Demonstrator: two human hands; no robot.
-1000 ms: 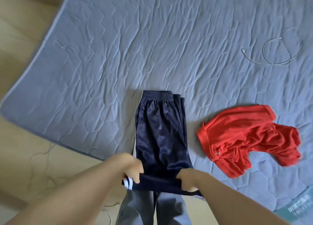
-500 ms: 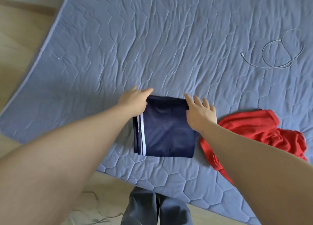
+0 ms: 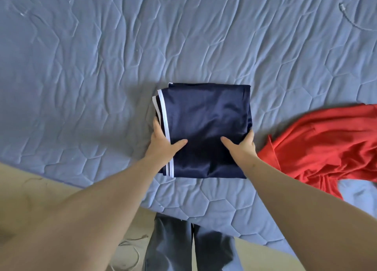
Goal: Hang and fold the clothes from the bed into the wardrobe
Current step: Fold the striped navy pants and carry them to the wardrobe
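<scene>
Folded navy white-striped satin shorts (image 3: 206,117), on the blue quilted bed (image 3: 91,66), are gripped at both sides by left hand (image 3: 163,146) and right hand (image 3: 241,148), thumbs on top. To be lifted level, folds kept.

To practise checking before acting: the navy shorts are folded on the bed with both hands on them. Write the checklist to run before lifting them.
1. Shorts folded square: ok.
2. Left hand grips left edge, thumb on top: ok.
3. Right hand grips right edge: ok.
4. Red shirt off the shorts: ok.
5. Red shirt folded: not ok, crumpled.
6. Way to wardrobe: cannot tell, unseen.
</scene>
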